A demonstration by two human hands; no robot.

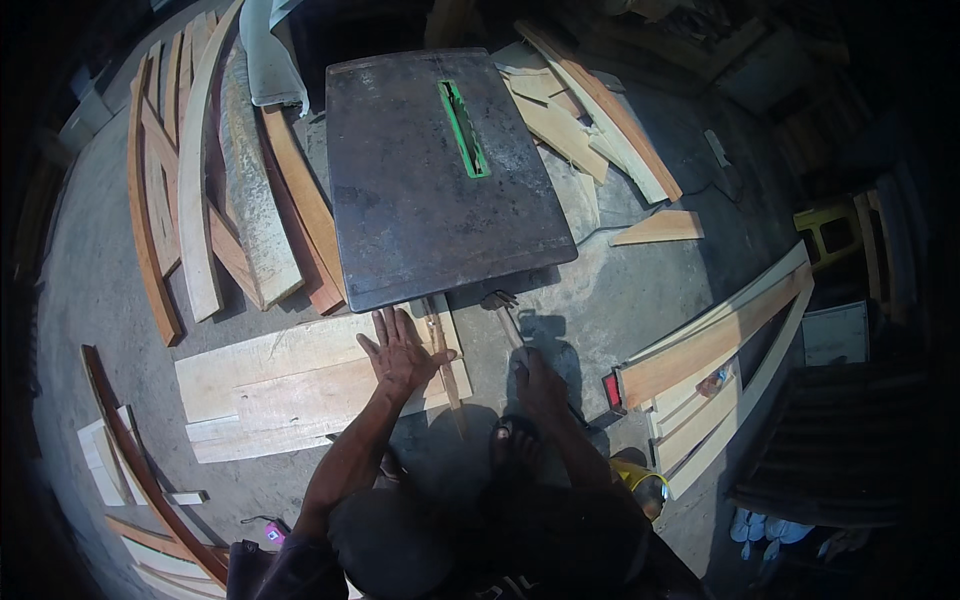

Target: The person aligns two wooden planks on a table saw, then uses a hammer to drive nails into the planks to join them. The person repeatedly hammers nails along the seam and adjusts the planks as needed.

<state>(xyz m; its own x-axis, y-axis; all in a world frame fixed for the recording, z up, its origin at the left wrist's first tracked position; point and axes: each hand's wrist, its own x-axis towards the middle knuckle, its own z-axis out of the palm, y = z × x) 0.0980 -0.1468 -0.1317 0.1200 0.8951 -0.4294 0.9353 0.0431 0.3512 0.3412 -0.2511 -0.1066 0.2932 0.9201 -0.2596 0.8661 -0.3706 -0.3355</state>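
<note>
My left hand [398, 362] lies with its fingers spread on pale boards [300, 385] stacked on the floor. Its thumb reaches across a narrow wooden strip [453, 392], which sticks out toward me. My right hand [541, 383] is closed round the wooden handle of a hammer [510, 328]. The hammer's dark head points away from me, just below the front edge of a dark metal saw table [420, 200]. A green-edged slot [464, 135] runs through that tabletop.
Long planks [207, 180] lie at the far left, and offcuts [560, 130] at the far right. More boards [700, 350] stand near a yellow object [640, 478] on the right. A pink tape measure [275, 531] lies at the lower left, near a curved brown plank [140, 455].
</note>
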